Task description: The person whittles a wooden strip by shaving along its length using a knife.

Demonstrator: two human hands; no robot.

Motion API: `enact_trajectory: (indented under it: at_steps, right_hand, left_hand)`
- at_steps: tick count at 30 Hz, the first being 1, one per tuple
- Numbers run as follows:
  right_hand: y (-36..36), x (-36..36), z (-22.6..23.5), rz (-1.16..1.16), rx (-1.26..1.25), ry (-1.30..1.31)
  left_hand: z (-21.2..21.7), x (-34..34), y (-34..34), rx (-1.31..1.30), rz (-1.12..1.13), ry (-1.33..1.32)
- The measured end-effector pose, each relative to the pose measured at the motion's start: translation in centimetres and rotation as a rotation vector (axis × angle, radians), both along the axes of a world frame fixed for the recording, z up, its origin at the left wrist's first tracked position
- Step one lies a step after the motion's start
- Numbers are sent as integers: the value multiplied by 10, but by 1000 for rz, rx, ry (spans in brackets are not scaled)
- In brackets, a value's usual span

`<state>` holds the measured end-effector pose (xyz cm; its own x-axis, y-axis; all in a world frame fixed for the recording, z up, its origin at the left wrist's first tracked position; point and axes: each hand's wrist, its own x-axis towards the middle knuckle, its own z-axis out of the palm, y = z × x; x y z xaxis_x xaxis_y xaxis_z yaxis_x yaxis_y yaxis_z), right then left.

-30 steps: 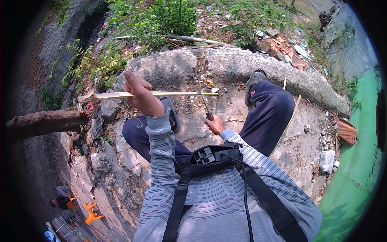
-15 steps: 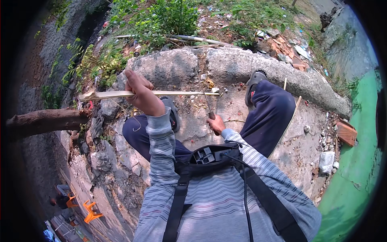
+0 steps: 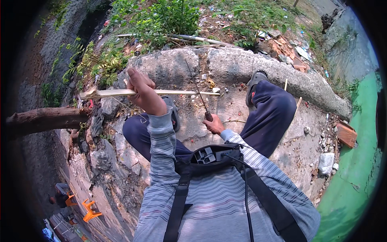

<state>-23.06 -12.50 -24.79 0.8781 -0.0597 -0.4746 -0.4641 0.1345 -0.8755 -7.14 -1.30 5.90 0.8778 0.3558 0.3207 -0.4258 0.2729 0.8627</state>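
Note:
My left hand [image 3: 144, 93] is closed around a pale, peeled stick [image 3: 109, 93], held level from left to right. The stick has a knobby left end and tapers to a thin tip on the right. In my right hand [image 3: 216, 124] is a knife [image 3: 195, 84], gripped by its dark handle. The long narrow blade points up and left and crosses the stick near its thin end. Whether blade and stick touch, I cannot tell. A thin curled strip [image 3: 135, 113] hangs below the stick, by my left knee.
A broken concrete kerb [image 3: 250, 66] runs beyond my feet, with plants and litter behind it. A tree trunk [image 3: 48, 121] juts in at left. On the right lie a hollow orange brick [image 3: 346, 134] and a white lump [image 3: 326, 163]. An orange stool [image 3: 91, 210] stands far lower left, near a person.
The knife has tilted up and away, its blade now pointing up-left past the stick. My right hand has shifted slightly left. My left hand and the stick have barely moved.

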Motion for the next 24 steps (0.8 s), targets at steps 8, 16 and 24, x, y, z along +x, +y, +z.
enact_trajectory:
  at_steps: [8,16,24]
  right_hand:
    - [0,2,0,12,-123,-41]
    - [-3,-3,-21,-119,68,134]
    - [-5,-2,-19,-124,137,143]
  left_hand:
    - [-1,1,5,-36,22,44]
    - [2,-1,-3,19,56,27]
    - [-7,2,25,6,-360,-55]
